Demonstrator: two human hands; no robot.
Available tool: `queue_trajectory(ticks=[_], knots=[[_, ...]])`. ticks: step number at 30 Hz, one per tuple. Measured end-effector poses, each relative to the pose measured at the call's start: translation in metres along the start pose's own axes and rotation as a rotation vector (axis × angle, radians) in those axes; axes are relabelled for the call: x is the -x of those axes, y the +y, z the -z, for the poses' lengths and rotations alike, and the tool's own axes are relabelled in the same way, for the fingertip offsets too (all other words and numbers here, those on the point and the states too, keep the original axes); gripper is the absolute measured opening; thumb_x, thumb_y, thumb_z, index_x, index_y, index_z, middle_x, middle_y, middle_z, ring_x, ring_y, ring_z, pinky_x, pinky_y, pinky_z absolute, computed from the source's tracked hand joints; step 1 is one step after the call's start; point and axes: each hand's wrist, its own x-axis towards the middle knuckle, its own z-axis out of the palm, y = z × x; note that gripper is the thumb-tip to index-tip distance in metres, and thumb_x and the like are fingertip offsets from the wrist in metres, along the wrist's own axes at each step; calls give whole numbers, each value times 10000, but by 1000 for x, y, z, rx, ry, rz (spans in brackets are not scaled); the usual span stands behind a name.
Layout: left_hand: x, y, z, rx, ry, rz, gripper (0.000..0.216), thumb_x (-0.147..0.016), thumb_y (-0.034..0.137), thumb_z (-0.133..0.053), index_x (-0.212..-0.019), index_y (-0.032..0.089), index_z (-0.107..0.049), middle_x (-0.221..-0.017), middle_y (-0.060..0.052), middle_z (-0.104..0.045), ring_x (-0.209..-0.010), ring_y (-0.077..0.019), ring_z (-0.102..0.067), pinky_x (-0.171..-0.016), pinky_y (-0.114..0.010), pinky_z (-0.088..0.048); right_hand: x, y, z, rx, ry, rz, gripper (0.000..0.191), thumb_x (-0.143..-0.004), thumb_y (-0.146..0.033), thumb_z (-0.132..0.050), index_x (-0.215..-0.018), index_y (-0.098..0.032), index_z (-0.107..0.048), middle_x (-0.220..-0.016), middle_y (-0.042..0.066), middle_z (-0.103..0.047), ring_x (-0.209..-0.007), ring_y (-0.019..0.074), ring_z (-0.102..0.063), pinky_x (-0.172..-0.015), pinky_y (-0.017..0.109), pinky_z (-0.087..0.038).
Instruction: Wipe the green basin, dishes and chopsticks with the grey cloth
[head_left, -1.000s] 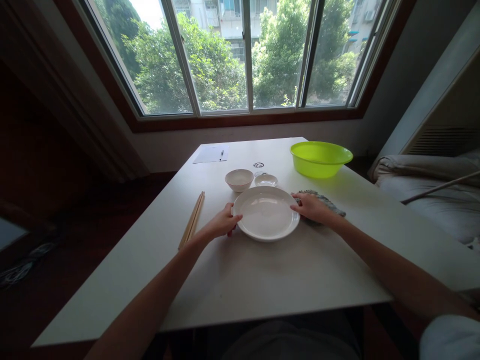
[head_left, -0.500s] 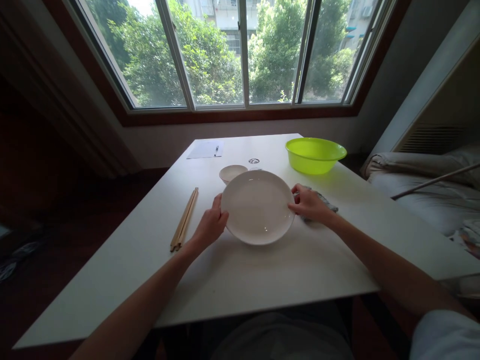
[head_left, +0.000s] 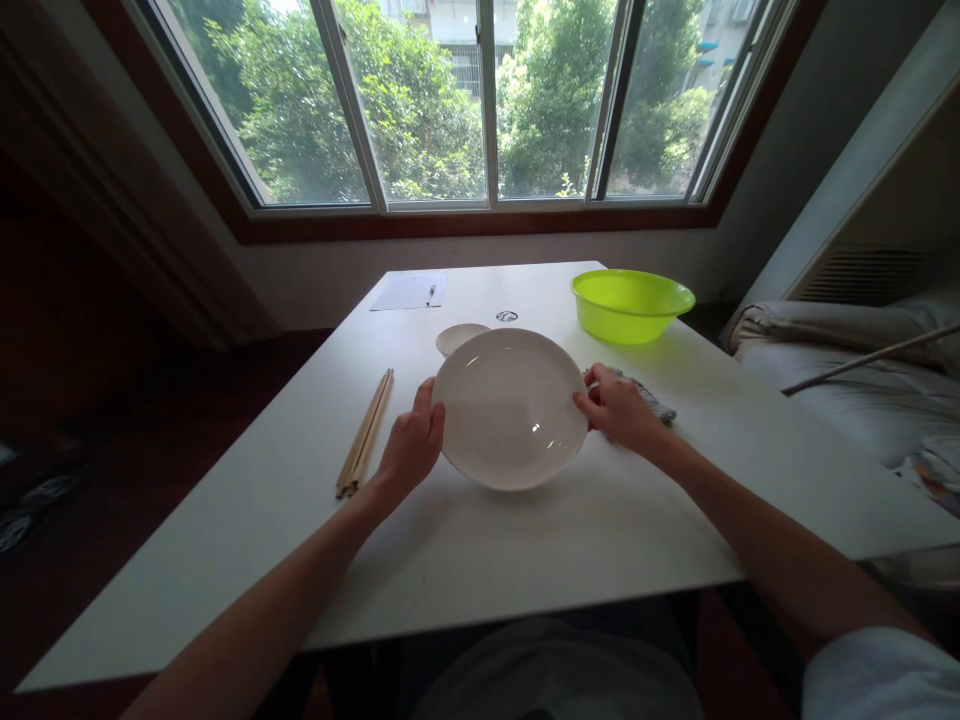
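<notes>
A round white plate [head_left: 513, 410] is tilted up toward me above the table, its glossy face in view. My left hand [head_left: 412, 430] grips its left edge, thumb on the rim and fingers behind. At the opposite edge my right hand [head_left: 616, 408] pinches the rim the same way. Behind the plate, partly covered by it, is a small white bowl [head_left: 456, 338]. A grey cloth [head_left: 654, 402] lies beneath and beyond my right hand, partly hidden. Left of my left hand lies a bundle of wooden chopsticks [head_left: 365, 435].
A bright green plastic basin [head_left: 632, 308] stands at the back right of the white table [head_left: 247, 560]. Paper [head_left: 405, 291] with a pen [head_left: 431, 294] lies at the back left. A dark round mark [head_left: 507, 316] shows near the middle. A window [head_left: 487, 100] is beyond.
Both hands still hold the plate. It has tilted slightly more toward me and covers more of the small bowl, while my left hand has shifted a little left.
</notes>
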Motion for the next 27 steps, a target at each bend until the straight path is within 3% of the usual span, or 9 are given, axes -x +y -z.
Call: queue_trajectory(ticks=[4,11,23,27], knots=[[1,3,0,-75,-79,17,448,-885,334,-345,-1297,178,-427,-670,-50,-618,-608,-233,-594,-601,-296,-402,0,2,0,72,-33,3,123,-780,-189,-515,-756,-227,-401,-528,-48,-585,-525,125,-558,-582,234,-362],[6,11,-2,-61,-273,133,385,-867,268,-326,-1209,165,-470,-536,14,-553,-454,-168,-521,-571,-277,-406,-2,12,-3,254,-142,-39,99,-741,-239,-550,-736,-204,-457,-679,9,-621,-610,132,-552,-550,231,-320],[1,9,-1,-39,-353,193,354,-837,229,-327,-1141,173,-501,-554,17,-549,-473,-150,-528,-548,-257,-399,-1,13,-10,417,-169,-74,144,-751,-320,-527,-810,-190,-543,-797,51,-664,-689,168,-582,-524,244,-287],[-1,4,-3,-99,-343,175,368,-836,239,-327,-1145,177,-517,-637,-25,-608,-563,-180,-577,-578,-274,-406,1,12,-13,436,-165,-84,179,-758,-337,-522,-856,-194,-565,-820,53,-678,-704,181,-595,-511,247,-275]])
